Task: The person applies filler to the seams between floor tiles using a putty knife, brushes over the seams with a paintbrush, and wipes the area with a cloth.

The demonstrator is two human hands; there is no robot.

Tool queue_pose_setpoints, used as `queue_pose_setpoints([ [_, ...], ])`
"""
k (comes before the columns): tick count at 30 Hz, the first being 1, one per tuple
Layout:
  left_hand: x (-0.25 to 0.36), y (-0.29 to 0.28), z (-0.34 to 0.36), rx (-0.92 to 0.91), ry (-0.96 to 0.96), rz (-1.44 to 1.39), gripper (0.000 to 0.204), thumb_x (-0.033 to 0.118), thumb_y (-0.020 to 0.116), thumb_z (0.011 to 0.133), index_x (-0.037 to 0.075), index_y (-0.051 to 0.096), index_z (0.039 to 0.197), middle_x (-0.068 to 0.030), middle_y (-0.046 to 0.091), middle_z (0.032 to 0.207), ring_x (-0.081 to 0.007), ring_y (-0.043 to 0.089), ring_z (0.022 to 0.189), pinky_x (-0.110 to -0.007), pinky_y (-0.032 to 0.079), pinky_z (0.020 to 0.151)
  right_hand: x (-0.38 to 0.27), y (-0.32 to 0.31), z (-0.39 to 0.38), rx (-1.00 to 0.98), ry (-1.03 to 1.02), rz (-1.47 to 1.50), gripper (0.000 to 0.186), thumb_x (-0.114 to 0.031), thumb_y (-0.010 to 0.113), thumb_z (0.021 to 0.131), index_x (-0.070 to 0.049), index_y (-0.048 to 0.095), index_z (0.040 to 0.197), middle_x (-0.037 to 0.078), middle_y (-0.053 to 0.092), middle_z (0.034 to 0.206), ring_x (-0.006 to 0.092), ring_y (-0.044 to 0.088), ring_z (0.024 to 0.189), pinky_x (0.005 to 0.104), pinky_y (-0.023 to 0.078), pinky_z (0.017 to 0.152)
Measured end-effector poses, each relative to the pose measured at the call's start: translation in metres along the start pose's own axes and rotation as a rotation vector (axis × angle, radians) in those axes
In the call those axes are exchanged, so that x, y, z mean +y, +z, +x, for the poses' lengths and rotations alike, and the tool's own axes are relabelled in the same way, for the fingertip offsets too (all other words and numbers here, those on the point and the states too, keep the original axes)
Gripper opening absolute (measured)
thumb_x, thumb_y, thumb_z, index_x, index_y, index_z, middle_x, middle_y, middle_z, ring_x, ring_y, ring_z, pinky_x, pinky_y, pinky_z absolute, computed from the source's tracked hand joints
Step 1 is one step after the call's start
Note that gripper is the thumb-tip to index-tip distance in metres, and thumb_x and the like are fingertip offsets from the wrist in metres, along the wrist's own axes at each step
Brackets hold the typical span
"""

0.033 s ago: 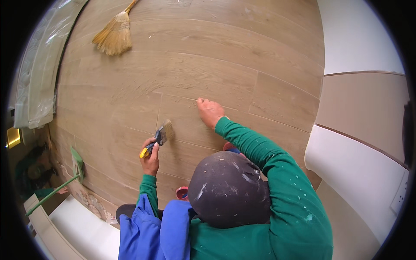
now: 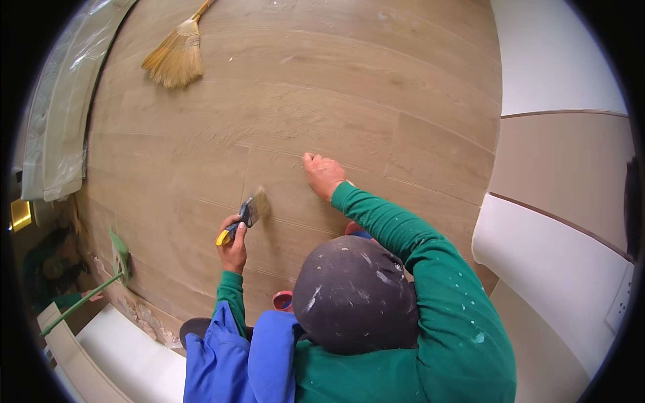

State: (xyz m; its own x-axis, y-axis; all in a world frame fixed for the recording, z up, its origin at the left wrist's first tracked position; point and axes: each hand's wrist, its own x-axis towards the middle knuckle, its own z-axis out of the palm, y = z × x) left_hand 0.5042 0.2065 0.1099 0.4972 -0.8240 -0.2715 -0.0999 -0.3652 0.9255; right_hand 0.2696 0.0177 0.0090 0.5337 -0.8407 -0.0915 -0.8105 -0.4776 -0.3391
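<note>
Left fingers [image 2: 240,235] around paintbrush [image 2: 250,211], right fingers [image 2: 320,163] curled, broom [image 2: 176,57]

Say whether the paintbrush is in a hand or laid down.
In hand: the left hand grips the paintbrush by its handle. Whether its bristles touch the floor, I cannot tell.

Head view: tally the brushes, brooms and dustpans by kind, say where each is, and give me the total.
Brushes: 1, black and yellow brush, in the left hand
Brooms: 1, straw broom, on the floor at the upper left
Dustpans: 1, green long-handled dustpan, at the lower left
Total: 3
</note>
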Motion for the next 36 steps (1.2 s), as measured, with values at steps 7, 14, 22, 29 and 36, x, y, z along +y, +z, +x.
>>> queue_pose_setpoints([
  [7,-0.003,-0.004,0.009,-0.003,0.088,0.040,0.019,0.008,0.066,0.097,0.002,0.065,0.115,-0.0043,0.065,0.106,-0.0131,0.061,0.095,-0.027,0.052,0.083,0.050,-0.012,-0.059,-0.099,0.076,-0.007,0.020,-0.013,0.054,0.093,-0.005,0.055,0.111,0.017,0.070,0.086,0.0330,0.074,0.075,0.0428,0.059,0.059],
  [14,-0.004,0.001,0.007,0.097,0.136,0.024,0.021,0.010,0.064,0.100,0.004,0.064,0.120,-0.0078,0.064,0.117,-0.0178,0.063,0.105,-0.034,0.057,0.089,0.167,-0.044,-0.162,-0.262,0.302,-0.091,0.021,-0.012,0.052,0.093,-0.003,0.055,0.112,0.021,0.071,0.090,0.0387,0.072,0.078,0.0503,0.058,0.063],
  [22,-0.007,-0.009,-0.002,0.056,0.064,0.042,0.022,0.007,0.064,0.098,0.003,0.064,0.119,-0.0097,0.064,0.122,-0.0201,0.062,0.110,-0.034,0.051,0.097,0.025,-0.007,-0.021,-0.022,-0.002,0.086,0.025,-0.009,0.053,0.091,0.001,0.056,0.113,0.020,0.070,0.086,0.0350,0.072,0.073,0.0452,0.058,0.060],
  [29,0.010,-0.003,-0.001,-0.044,0.109,0.077,0.022,0.002,0.063,0.097,0.001,0.065,0.118,-0.0145,0.066,0.125,-0.0212,0.061,0.116,-0.034,0.048,0.102,-0.024,0.010,0.052,-0.076,0.039,0.116,0.022,-0.012,0.055,0.092,-0.001,0.056,0.112,0.017,0.071,0.082,0.0347,0.074,0.074,0.0448,0.060,0.061],
  [36,0.006,0.001,0.000,-0.024,0.127,0.053,0.021,0.002,0.061,0.099,0.000,0.063,0.120,-0.0090,0.064,0.116,-0.0153,0.063,0.100,-0.029,0.052,0.090,0.088,-0.022,-0.092,-0.138,0.130,0.044,0.024,-0.013,0.052,0.095,-0.005,0.055,0.117,0.018,0.070,0.089,0.0332,0.073,0.078,0.0455,0.059,0.063],
])
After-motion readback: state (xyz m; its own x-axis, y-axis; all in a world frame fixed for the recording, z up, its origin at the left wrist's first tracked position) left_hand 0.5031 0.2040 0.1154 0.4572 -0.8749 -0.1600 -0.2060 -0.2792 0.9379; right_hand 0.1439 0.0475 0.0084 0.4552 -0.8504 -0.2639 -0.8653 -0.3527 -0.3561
